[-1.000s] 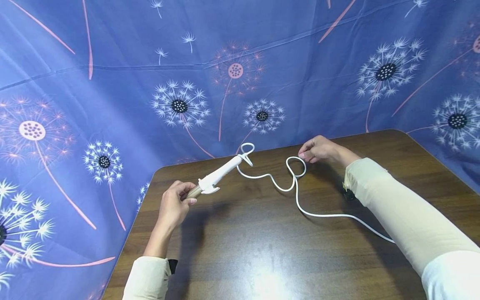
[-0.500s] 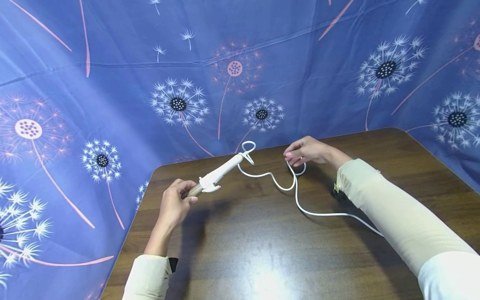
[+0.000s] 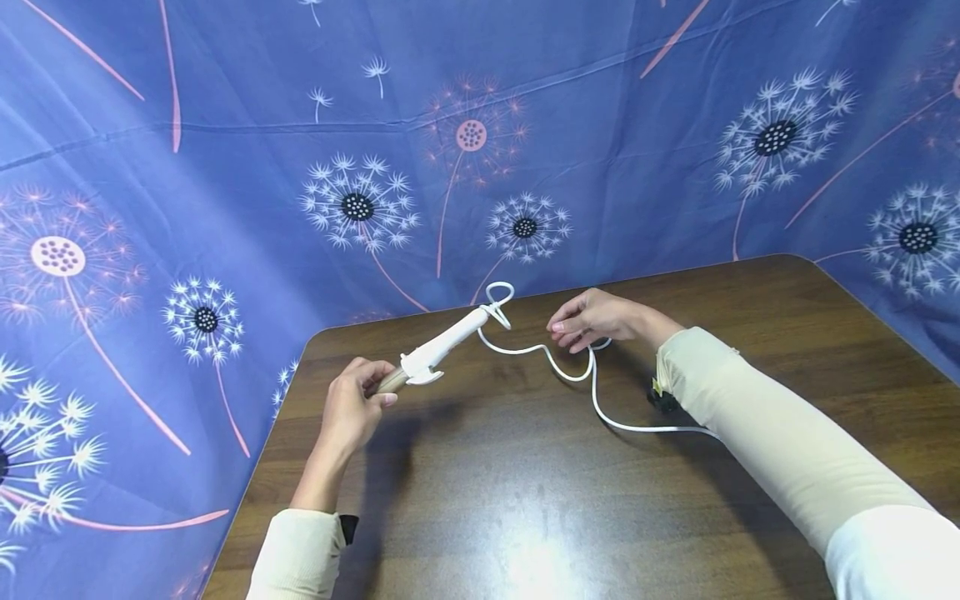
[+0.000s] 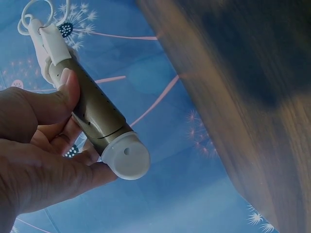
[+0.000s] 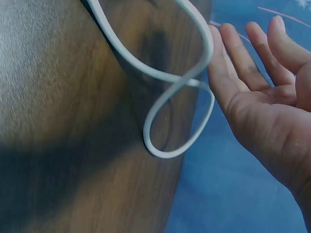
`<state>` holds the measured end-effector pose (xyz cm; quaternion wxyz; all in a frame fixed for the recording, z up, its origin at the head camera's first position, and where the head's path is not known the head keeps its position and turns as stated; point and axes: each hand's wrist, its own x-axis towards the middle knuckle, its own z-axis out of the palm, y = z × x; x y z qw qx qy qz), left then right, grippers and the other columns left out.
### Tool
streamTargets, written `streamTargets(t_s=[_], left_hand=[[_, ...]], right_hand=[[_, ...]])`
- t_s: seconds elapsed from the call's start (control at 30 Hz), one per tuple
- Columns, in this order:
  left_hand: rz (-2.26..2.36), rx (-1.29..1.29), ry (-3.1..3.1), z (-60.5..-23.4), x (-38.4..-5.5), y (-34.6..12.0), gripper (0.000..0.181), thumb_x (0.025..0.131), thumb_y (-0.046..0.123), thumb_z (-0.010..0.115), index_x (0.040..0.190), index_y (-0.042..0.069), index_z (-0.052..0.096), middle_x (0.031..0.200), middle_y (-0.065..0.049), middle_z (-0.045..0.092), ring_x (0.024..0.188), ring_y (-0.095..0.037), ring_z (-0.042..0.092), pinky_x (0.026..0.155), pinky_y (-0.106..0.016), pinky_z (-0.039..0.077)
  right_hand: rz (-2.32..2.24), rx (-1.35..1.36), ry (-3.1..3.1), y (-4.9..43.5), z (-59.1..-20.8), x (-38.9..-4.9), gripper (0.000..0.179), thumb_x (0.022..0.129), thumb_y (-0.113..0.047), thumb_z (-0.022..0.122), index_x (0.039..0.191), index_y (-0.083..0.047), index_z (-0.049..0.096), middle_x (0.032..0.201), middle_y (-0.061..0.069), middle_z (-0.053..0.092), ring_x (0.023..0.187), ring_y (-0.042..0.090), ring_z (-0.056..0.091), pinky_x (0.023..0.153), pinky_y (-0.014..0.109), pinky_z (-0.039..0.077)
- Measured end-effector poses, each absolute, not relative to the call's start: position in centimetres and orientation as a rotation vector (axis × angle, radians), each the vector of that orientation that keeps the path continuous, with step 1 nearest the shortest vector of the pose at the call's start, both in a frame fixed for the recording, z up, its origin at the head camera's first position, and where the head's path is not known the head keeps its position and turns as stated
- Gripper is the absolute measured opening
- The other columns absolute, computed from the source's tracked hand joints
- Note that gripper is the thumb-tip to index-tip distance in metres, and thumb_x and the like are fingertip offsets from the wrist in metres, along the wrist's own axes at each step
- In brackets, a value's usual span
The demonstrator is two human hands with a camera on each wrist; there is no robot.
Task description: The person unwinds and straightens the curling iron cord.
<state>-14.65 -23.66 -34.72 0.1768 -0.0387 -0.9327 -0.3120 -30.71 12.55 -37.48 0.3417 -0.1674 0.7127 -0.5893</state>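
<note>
My left hand (image 3: 348, 408) grips a curling iron (image 3: 442, 346) by its barrel and holds it tilted over the table, white handle pointing away to the upper right. In the left wrist view, thumb and fingers curl round the gold-brown barrel (image 4: 97, 107), whose white end cap (image 4: 129, 155) faces the camera. A white cord (image 3: 517, 352) loops at the handle's end and runs down across the table. My right hand (image 3: 592, 317) hovers beside a loop of that cord, partly covering it in the head view. The right wrist view shows its fingers (image 5: 243, 60) loosely bent, holding nothing, beside the looped cord (image 5: 155, 141).
A dark wooden table (image 3: 480, 500) with rounded back corners lies below both hands. Behind it hangs a blue cloth (image 3: 645, 167) printed with dandelions. The cord passes under the right forearm sleeve (image 3: 765, 408).
My right hand has moved left, over the cord loop and toward the handle, and is slightly lower now. The left hand and curling iron have stayed almost still.
</note>
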Motion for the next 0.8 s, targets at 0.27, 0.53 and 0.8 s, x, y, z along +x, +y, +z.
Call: streamTargets(t_s=[0.27,0.53,0.8], left_hand=[[-0.884,-0.106,-2.646,-34.7,-14.8,-23.4,0.03,0.063,-0.001,0.073,0.089,0.012,0.065,0.083,0.001,0.055,0.074,-0.015,0.055,0.069,-0.03,0.045],[-0.869,-0.092,-2.65,-34.7,-14.9,-23.3,0.03,0.064,-0.001,0.073,0.088,0.014,0.065,0.082,0.002,0.054,0.072,-0.014,0.054,0.067,-0.029,0.044],[-0.851,-0.102,-2.639,-34.8,-15.0,-23.3,0.03,0.063,-0.001,0.074,0.087,0.014,0.065,0.082,0.002,0.055,0.071,-0.014,0.054,0.066,-0.03,0.043]], right_hand=[[-1.494,-0.478,1.817,11.2,-38.2,-30.2,0.041,0.083,-0.01,0.058,0.117,0.01,0.047,0.099,0.015,0.06,0.103,0.041,0.049,0.082,0.05,0.041],[-1.468,-0.519,1.793,10.3,-38.1,-29.8,0.038,0.083,-0.008,0.058,0.114,0.012,0.049,0.092,0.014,0.062,0.105,0.046,0.045,0.082,0.05,0.042],[-1.485,-0.555,1.83,9.7,-37.7,-29.5,0.021,0.08,-0.005,0.062,0.097,0.006,0.06,0.08,0.012,0.062,0.089,0.037,0.055,0.081,0.051,0.042]])
